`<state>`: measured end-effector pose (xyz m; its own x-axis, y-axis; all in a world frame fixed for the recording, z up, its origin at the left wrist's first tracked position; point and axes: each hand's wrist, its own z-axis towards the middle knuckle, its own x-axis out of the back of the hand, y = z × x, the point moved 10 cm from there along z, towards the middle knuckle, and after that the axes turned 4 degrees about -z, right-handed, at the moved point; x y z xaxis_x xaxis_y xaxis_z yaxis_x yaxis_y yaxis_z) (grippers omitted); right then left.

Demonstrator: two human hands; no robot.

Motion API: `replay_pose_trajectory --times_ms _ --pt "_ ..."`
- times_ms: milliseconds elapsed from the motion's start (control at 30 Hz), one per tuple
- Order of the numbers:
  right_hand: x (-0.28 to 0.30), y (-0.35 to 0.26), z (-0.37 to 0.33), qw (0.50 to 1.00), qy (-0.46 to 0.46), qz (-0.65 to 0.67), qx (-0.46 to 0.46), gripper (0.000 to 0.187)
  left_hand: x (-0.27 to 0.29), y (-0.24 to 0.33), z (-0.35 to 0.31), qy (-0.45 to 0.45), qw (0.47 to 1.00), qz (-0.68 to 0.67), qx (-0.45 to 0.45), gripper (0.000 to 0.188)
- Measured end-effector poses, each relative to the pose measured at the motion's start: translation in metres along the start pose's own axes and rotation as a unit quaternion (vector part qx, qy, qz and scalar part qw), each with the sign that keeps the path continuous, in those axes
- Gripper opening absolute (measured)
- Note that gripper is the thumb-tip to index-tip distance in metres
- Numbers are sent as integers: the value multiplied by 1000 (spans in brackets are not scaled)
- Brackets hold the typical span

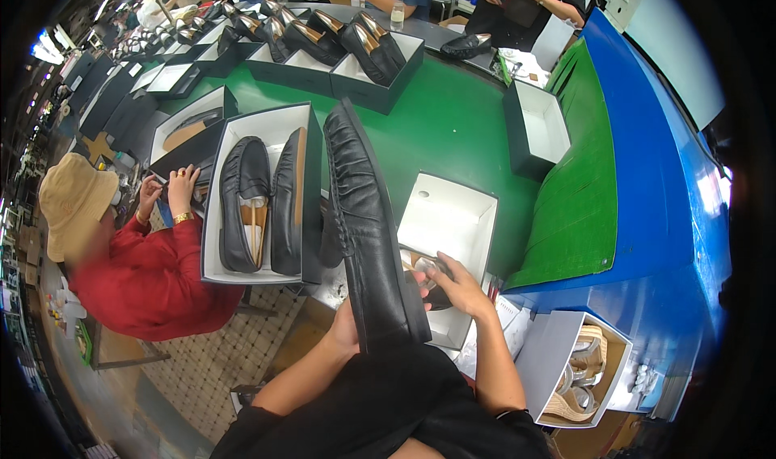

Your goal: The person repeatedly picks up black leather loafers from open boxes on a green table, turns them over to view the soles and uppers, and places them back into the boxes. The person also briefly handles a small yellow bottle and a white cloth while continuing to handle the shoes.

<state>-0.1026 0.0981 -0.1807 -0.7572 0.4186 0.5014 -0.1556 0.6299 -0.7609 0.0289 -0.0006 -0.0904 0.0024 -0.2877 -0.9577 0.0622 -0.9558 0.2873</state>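
Note:
A large black leather loafer (368,232) with a gathered upper rises close before me, toe up, heel near my chest. My left hand (346,328) is closed on it from behind; most of its fingers are hidden, with fingertips showing past the right edge. Beyond it, partly hidden, is a second dark shoe (439,299) with a light insole and clear stuffing in its opening. My right hand (461,287) is closed at that opening, fingers bent over its edge. Under both hands lies an open white-lined shoe box (457,208).
Left of the loafer stands a box (212,261) with two black loafers. A red-sleeved person (162,273) in a bucket hat works beside it. Boxed shoes (368,46) line the green table's (453,127) far side. An open box (543,127) and wedge sandals (584,370) are at right.

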Motion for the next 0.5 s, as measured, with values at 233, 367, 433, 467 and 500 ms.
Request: replay_pose_trajectory --times_ms 233,367,433,467,500 --pt "27 -62 -50 968 204 -100 105 53 6 13 -8 32 999 18 -15 66" --pt "-1 -106 -77 908 248 -198 273 36 19 26 -21 104 987 100 -65 63" --pt "-19 -113 -71 899 231 -234 288 30 27 32 -25 144 974 162 -72 64" --pt "-19 -115 -70 892 257 -238 286 25 26 32 -26 138 975 159 -74 65" --pt "-22 -116 -67 895 251 -230 288 25 26 33 -29 146 972 171 -73 65"
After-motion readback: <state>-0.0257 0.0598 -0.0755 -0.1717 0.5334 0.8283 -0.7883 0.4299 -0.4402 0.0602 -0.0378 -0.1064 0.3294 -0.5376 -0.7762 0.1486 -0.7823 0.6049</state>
